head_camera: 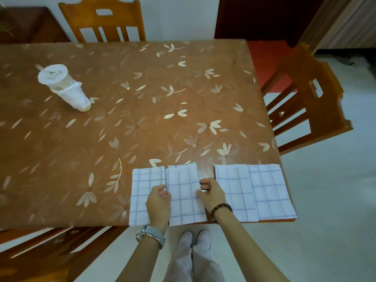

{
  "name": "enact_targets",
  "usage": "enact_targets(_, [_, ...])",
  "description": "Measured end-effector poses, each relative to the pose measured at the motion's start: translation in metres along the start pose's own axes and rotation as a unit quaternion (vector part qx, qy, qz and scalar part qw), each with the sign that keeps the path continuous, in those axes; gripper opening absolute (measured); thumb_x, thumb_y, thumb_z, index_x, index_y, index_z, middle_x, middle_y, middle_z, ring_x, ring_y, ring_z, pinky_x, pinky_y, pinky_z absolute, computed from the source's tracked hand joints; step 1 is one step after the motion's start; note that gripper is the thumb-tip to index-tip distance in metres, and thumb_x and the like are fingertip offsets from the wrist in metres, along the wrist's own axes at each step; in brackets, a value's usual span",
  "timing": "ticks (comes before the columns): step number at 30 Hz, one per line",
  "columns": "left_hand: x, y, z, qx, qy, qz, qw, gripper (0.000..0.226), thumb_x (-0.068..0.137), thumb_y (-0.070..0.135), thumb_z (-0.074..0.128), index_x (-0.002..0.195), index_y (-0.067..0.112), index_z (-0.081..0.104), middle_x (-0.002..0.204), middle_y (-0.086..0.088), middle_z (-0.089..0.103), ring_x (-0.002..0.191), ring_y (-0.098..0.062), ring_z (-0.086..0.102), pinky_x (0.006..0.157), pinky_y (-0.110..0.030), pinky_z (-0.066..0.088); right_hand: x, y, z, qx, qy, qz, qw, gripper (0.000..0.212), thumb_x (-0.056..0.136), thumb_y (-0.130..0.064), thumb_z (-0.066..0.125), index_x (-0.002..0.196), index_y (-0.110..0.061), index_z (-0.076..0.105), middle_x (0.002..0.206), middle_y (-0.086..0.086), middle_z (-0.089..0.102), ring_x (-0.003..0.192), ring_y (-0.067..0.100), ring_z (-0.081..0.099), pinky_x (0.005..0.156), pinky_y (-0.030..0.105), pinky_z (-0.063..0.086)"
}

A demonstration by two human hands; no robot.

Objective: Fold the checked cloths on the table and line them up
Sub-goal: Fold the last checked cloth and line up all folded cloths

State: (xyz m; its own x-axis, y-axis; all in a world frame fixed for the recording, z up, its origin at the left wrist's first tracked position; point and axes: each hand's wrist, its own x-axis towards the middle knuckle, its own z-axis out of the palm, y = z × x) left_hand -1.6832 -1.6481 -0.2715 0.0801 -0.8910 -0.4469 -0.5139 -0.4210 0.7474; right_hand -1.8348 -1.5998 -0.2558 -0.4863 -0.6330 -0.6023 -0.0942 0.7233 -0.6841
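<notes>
Several folded white cloths with blue checks lie in a row along the table's near edge. The leftmost cloth (pixel 140 196) touches the second cloth (pixel 184 198). A gap separates that one from the third cloth (pixel 234 192), which the rightmost cloth (pixel 271 192) partly overlaps. My left hand (pixel 158 202) grips the left edge of the second cloth with curled fingers. My right hand (pixel 211 193) pinches its right edge.
A white lidded cup (pixel 61 84) with a straw, wrapped in a bag, stands at the far left of the brown flowered table (pixel 142 110). Wooden chairs stand at the far side (pixel 101 19), the right (pixel 309 98) and the near left (pixel 40 255).
</notes>
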Motion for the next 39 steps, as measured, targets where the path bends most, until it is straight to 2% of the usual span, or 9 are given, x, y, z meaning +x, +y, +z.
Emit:
enact_targets(7, [0.0,-0.002,-0.004,-0.037,-0.029,-0.022,0.999,0.026,0.088,0.002,0.065,0.111,0.013,0.061,0.096,0.0,0.064,0.09,-0.017,0.061,0.082,-0.03,0.052,0.001,0.003,0.005,-0.005,0.019,0.02,1.0,0.028,0.09,-0.005,0.057,0.117,-0.011,0.054,0.077,-0.007,0.051,0.079,0.012,0.052,0.076,0.022,0.043])
enact_targets(10, [0.0,-0.004,-0.002,-0.048,-0.049,-0.012,0.998,0.03,0.084,0.001,0.071,0.108,0.017,0.06,0.098,0.0,0.066,0.082,-0.006,0.061,0.075,-0.021,0.05,0.002,0.006,0.005,-0.007,0.044,0.021,0.999,0.027,0.089,0.0,0.054,0.114,-0.011,0.056,0.074,-0.006,0.049,0.071,0.007,0.049,0.074,0.022,0.044])
enact_targets(16, [0.001,-0.001,0.01,-0.042,-0.051,0.015,0.998,0.03,0.081,-0.009,0.068,0.105,0.009,0.063,0.091,-0.002,0.067,0.08,-0.006,0.061,0.061,-0.007,0.049,0.003,0.011,-0.007,0.01,0.084,0.017,0.996,0.024,0.088,-0.001,0.057,0.109,-0.012,0.056,0.073,-0.006,0.05,0.073,0.01,0.051,0.064,0.015,0.039])
enact_targets(22, [0.005,-0.003,0.022,-0.031,-0.045,0.034,0.998,0.025,0.082,-0.011,0.064,0.099,0.008,0.065,0.076,0.004,0.066,0.074,-0.009,0.063,0.059,-0.005,0.048,0.002,0.013,-0.013,-0.013,0.131,0.016,0.991,0.023,0.083,-0.004,0.061,0.103,-0.016,0.059,0.078,-0.005,0.058,0.079,0.017,0.059,0.077,0.034,0.054])
enact_targets(25, [0.006,-0.004,0.026,-0.034,-0.045,0.044,0.997,0.023,0.084,-0.008,0.065,0.098,0.01,0.065,0.077,0.003,0.066,0.078,-0.017,0.066,0.063,-0.01,0.052,0.003,0.015,-0.014,-0.012,0.151,0.018,0.988,0.025,0.081,-0.001,0.06,0.1,-0.017,0.06,0.082,-0.002,0.062,0.08,0.018,0.06,0.076,0.036,0.054])
enact_targets(28, [0.006,-0.005,0.026,-0.033,-0.043,0.047,0.997,0.024,0.082,-0.011,0.065,0.1,0.006,0.066,0.078,0.001,0.067,0.075,-0.015,0.065,0.062,-0.008,0.05,0.003,0.017,-0.016,-0.005,0.161,0.017,0.987,0.025,0.08,0.0,0.061,0.099,-0.016,0.061,0.08,-0.003,0.062,0.076,0.017,0.059,0.074,0.035,0.054])
enact_targets(33, [0.005,-0.004,0.025,-0.032,-0.037,0.054,0.997,0.025,0.082,-0.009,0.066,0.101,0.007,0.064,0.081,0.001,0.067,0.076,-0.012,0.063,0.062,-0.004,0.048,0.001,0.019,-0.016,-0.017,0.158,-0.031,0.987,0.027,0.079,0.002,0.061,0.097,-0.018,0.062,0.087,0.0,0.06,0.074,0.014,0.056,0.073,0.031,0.053])
enact_targets(36, [0.005,0.001,0.025,-0.025,-0.029,0.05,0.998,0.029,0.082,-0.006,0.067,0.106,0.009,0.063,0.092,-0.004,0.066,0.075,-0.004,0.06,0.062,-0.004,0.045,0.001,0.02,-0.016,-0.06,0.139,-0.089,0.984,0.028,0.083,0.0,0.062,0.104,-0.018,0.061,0.096,-0.002,0.052,0.077,0.008,0.051,0.071,0.018,0.045])
enact_targets(39, [0.007,0.004,0.027,-0.043,-0.031,0.044,0.998,0.033,0.082,-0.005,0.068,0.112,0.008,0.062,0.097,-0.006,0.065,0.082,-0.015,0.063,0.066,-0.008,0.043,0.003,0.02,-0.016,-0.079,0.112,-0.102,0.985,0.031,0.086,-0.002,0.06,0.114,-0.016,0.061,0.103,-0.002,0.049,0.086,0.009,0.051,0.076,0.013,0.04])
